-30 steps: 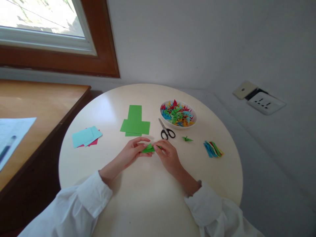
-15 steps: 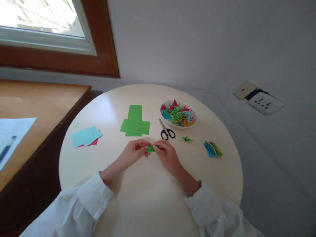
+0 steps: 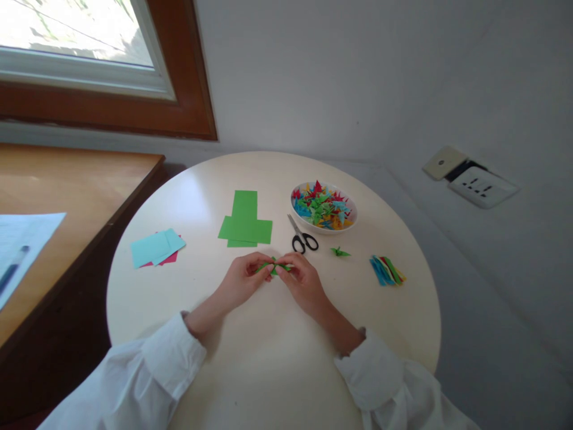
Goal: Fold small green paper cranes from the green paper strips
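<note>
A small folded piece of green paper (image 3: 273,267) is pinched between both hands just above the round cream table (image 3: 268,370). My left hand (image 3: 244,279) grips its left end with curled fingers. My right hand (image 3: 302,282) holds the right end, fingertips pressed together on it. Most of the paper is hidden by my fingers. Black-handled scissors (image 3: 302,236) lie just beyond my right hand.
Green paper sheets (image 3: 245,221) lie beyond my hands. Light blue and pink sheets (image 3: 156,248) sit at the left. A white bowl (image 3: 323,208) holds several coloured folded cranes, with one green crane (image 3: 339,252) and coloured paper strips (image 3: 385,270) at the right. A wooden desk (image 3: 67,197) adjoins the left.
The green paper has been folded narrower and smaller between my fingers. My hands have closed in toward each other around it.
</note>
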A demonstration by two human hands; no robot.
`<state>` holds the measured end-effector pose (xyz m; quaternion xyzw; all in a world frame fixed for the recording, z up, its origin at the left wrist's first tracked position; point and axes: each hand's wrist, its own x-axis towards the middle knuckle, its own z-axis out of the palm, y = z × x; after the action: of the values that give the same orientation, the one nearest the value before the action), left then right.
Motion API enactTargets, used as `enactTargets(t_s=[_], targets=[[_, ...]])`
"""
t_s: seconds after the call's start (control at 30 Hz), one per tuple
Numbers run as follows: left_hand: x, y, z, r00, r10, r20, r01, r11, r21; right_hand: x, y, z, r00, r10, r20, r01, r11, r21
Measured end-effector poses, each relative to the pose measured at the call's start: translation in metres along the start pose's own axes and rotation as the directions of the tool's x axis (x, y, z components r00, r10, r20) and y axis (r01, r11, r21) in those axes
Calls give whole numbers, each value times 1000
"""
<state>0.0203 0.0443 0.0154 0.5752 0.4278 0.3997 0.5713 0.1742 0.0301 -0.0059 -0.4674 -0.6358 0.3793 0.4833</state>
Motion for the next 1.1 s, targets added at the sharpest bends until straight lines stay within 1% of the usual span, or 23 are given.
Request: enactTargets(t_s=[0.1,0.17,0.27,0.33,0.5,0.63,0.73,0.93,1.1], targets=[[0,-4,-1,1000,28,-8,-28,999,22,0,1,1,999,42,29,-44,996,80],[-1,-8,-2,998,56,3,-56,997,47,0,1,1,998,51,38,-55,993,103],[-2,-12,-1,995,92,32,-94,993,65,0,0,3,999,33,32,-36,993,112],[-2,-12,0,995,95,45,-96,994,42,0,0,3,1000,14,23,-17,993,118],[-2,-6,3,999,46,12,-45,998,-41,0,2,2,999,21,-45,-18,997,68],[-1,-3,2,999,9,-49,-9,1000,11,1,3,1,994,39,-98,-33,998,55],[-1,-3,1,998,12,-67,-8,999,51,1,3,1,995,36,-98,-32,998,46],[-2,-6,2,998,28,-58,-25,999,46,2,-2,0,998,38,-41,-38,999,-17],[-2,1,4,994,-38,-101,37,999,-11,2,-4,0,996,0,-90,-4,999,-45]])
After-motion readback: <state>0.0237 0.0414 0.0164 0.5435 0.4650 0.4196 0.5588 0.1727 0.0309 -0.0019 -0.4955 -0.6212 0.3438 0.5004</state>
